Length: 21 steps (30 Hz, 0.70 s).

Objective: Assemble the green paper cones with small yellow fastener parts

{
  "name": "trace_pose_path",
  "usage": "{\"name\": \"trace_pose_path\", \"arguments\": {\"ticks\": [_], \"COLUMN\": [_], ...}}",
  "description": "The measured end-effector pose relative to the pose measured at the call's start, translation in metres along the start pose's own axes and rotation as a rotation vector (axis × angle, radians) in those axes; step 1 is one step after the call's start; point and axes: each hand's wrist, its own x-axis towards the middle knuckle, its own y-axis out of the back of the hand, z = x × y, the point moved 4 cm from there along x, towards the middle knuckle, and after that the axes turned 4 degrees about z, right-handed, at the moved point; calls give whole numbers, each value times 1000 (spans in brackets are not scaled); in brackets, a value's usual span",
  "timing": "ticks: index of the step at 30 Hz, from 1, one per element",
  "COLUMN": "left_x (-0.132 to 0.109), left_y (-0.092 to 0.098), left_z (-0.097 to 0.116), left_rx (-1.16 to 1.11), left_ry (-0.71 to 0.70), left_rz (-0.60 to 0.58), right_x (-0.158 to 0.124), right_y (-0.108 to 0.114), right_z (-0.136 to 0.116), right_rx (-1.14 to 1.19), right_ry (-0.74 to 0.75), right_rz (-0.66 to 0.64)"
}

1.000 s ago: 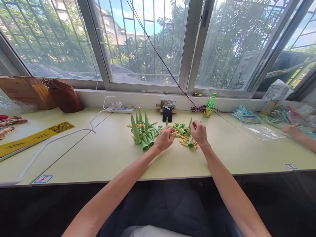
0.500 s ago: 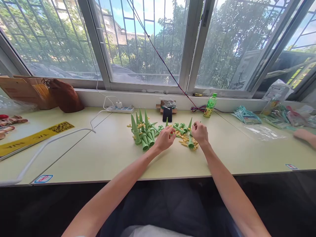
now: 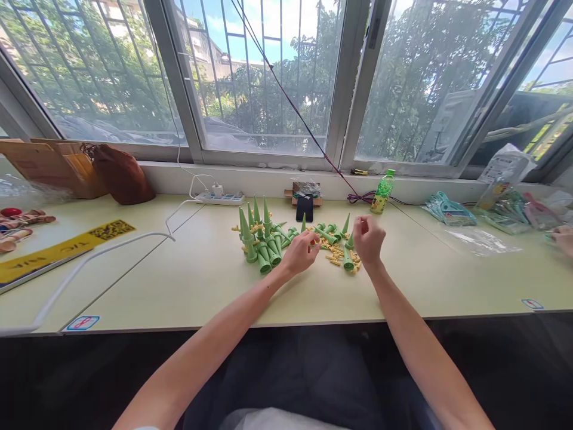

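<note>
My left hand [image 3: 302, 252] rests low over the table with its fingers curled together. A green cone tip [image 3: 304, 222] rises just behind it; I cannot tell whether the fingers grip that cone. Closed into a fist, my right hand [image 3: 369, 242] is a little right of a green cone piece [image 3: 348, 260], and what it may hold is hidden. Small yellow pegs [image 3: 333, 260] lie loose between the hands, with more green cones [image 3: 330, 236] behind them. Left of my left hand stands a cluster of green cones with yellow pegs [image 3: 249, 243], some upright, others lying.
A black phone [image 3: 305, 209] leans at the back, with a green-capped bottle [image 3: 382, 192] to its right. A power strip [image 3: 220, 198] and white cable lie back left. Bagged items [image 3: 450, 210] and another person's hand [image 3: 562, 240] are at right. A brown pouch [image 3: 122, 176] sits far left.
My right hand has moved a little to the right, away from the cones, and its fingers look more tightly folded. My left hand stays nearly still. The other person's hand has shifted.
</note>
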Motion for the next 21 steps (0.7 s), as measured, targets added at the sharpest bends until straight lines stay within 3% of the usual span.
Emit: {"name": "trace_pose_path", "arguments": {"ticks": [4, 7, 17, 21], "left_x": [0, 0, -1, -1], "left_y": [0, 1, 0, 0], "left_z": [2, 3, -2, -4], "left_rx": [37, 82, 130, 152], "left_ry": [-21, -46, -14, 24], "left_rz": [-14, -21, -16, -15], "right_x": [-25, -40, -44, -45], "right_y": [-28, -41, -41, -37], "right_z": [-25, -36, -37, -41], "right_rx": [87, 129, 300, 306], "right_ry": [211, 275, 253, 267], "right_rz": [-417, -568, -613, -571]}}
